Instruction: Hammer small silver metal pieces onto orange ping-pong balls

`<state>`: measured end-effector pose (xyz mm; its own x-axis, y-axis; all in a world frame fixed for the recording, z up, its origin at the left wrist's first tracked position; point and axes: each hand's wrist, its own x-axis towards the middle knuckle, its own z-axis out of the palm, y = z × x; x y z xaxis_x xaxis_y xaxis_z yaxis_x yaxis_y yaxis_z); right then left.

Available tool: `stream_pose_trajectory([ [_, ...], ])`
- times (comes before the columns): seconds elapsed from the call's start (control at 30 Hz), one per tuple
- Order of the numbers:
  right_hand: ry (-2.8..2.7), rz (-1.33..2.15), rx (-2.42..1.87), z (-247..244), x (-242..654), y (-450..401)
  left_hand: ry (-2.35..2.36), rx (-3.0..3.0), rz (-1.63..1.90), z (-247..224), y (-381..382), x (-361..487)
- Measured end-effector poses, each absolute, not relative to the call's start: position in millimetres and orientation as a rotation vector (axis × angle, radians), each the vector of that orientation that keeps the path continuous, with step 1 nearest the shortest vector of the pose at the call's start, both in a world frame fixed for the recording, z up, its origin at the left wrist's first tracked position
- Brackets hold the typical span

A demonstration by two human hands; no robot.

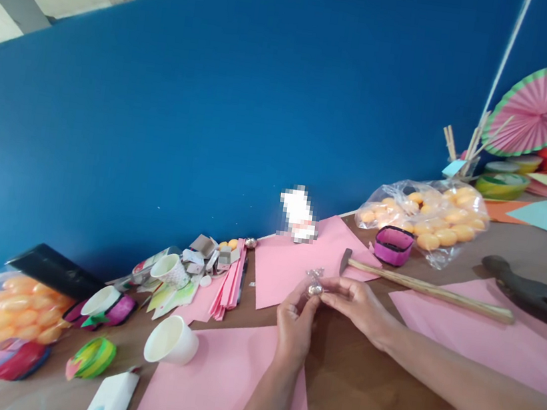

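Near the middle of the brown table, a small shiny silver ball (314,290) is pinched between the fingertips of both hands. My left hand (295,322) holds it from the left, thumb and fingers closed on it. My right hand (354,304) reaches in from the right with its fingertips pressed at the ball's other side. A bit of clear, crinkled material (315,274) sticks up just above the ball. Pink paper sheets (210,378) lie under and around the hands. A hammer (428,287) with a wooden handle rests to the right.
A white paper cup (171,341) stands at the left, near a green ribbon roll (92,357) and a white box (111,399). Bags of orange balls (434,213) sit on both sides. A purple container (393,246) is behind the hammer; a blue wall (216,103) rises behind the table.
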<state>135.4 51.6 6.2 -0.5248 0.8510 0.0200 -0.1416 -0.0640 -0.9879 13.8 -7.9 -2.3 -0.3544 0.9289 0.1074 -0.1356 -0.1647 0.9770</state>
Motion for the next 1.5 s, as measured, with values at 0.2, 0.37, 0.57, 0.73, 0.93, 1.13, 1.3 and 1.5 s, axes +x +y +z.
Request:
stream_pose_trajectory([
  [0.2,-1.478,1.628,-0.816,3.0,132.7,54.0,1.247,1.019,1.646,-2.3,-8.1,13.9],
  [0.37,-1.488,1.615,-0.794,4.7,132.3,54.7,1.142,0.936,1.634,0.1,-9.2,15.6],
  [0.57,-1.547,1.57,-0.753,-1.6,133.7,55.1,1.107,0.899,1.62,5.9,-11.8,17.4],
  [0.73,-1.651,1.452,-0.728,-4.7,133.2,53.3,1.117,0.908,1.645,8.8,-11.5,17.7],
  [0.93,-1.736,1.306,-0.758,0.9,134.4,45.7,1.082,0.855,1.625,11.9,-11.8,19.6],
  [1.13,-1.876,1.054,-0.735,4.9,134.5,41.9,0.955,0.824,1.589,12.4,-14.6,17.6],
  [1.3,-1.951,0.895,-0.651,6.9,135.7,42.1,0.958,0.859,1.589,13.4,-14.5,16.8],
  [1.5,-1.964,0.849,-0.645,8.2,137.7,43.7,0.973,0.822,1.576,9.8,-13.4,15.6],
])
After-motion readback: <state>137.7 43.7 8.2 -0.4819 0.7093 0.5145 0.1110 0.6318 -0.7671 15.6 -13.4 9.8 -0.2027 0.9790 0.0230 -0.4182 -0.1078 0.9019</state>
